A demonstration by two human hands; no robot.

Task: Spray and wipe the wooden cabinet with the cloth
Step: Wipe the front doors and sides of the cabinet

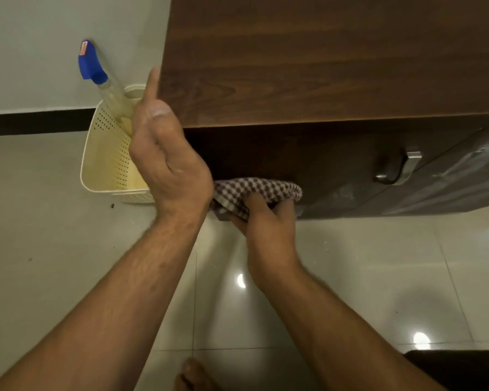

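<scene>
A dark brown wooden cabinet [308, 66] fills the upper right, seen from above, with its shadowed front face below the top. My right hand [268, 218] grips a brown-and-white checked cloth [254, 190] and presses it low against the cabinet front near the left corner. My left hand [164, 153] rests against the cabinet's left corner, its index finger pointing up along the edge; it holds nothing. A clear spray bottle [105, 83] with a blue trigger head stands tilted in a cream basket, left of the cabinet.
The cream perforated plastic basket [105, 159] sits on the pale tiled floor [68, 249] against the wall. A metal handle [401, 167] is on the cabinet front to the right. My bare foot [192, 373] shows at the bottom edge.
</scene>
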